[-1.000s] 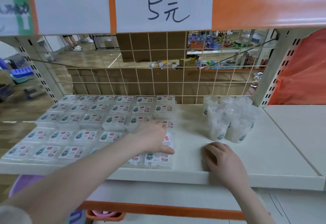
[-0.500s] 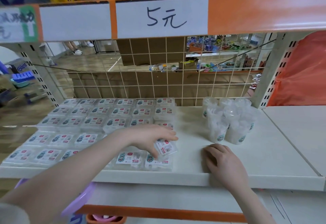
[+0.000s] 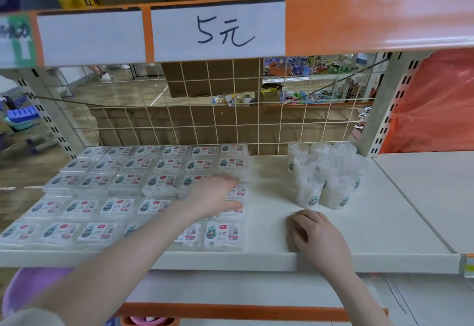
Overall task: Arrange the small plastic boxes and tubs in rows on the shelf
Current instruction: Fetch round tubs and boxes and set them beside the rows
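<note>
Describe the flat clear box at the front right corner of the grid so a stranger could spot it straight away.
Start at the white shelf board under the handwritten price sign. Its left half holds a grid of flat clear plastic boxes with printed labels. The wanted box ends the front row, just below the left hand; only bare shelf lies to its right.

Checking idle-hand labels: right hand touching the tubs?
Apart. Head view shows bare shelf between the right hand and the tubs.
</note>
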Motion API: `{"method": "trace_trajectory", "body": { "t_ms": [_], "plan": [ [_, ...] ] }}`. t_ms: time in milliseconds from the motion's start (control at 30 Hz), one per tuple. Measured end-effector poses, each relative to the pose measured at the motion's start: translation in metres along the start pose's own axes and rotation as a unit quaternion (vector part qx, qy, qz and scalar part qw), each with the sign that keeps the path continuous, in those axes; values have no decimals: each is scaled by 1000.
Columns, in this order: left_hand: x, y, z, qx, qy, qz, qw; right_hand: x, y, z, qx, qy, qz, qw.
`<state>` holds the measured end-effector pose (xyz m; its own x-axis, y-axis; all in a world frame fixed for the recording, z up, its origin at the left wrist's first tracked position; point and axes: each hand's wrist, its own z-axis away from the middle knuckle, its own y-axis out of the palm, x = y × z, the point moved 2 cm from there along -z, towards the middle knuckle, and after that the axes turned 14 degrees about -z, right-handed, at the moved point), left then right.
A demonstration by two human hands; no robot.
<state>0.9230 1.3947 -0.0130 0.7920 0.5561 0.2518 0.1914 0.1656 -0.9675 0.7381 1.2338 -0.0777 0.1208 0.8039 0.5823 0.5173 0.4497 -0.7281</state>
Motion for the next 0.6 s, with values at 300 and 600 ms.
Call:
{"method": "trace_trajectory", "body": {
  "t_ms": [300,600],
  "plan": [
    [-3,2,-8,-1,-33,17,999,3,-4,0,-13,-32,0,999],
    [-5,12,-16,-1,-55,19,998,9,-4,7,-29,-20,20,999]
  ]
}}
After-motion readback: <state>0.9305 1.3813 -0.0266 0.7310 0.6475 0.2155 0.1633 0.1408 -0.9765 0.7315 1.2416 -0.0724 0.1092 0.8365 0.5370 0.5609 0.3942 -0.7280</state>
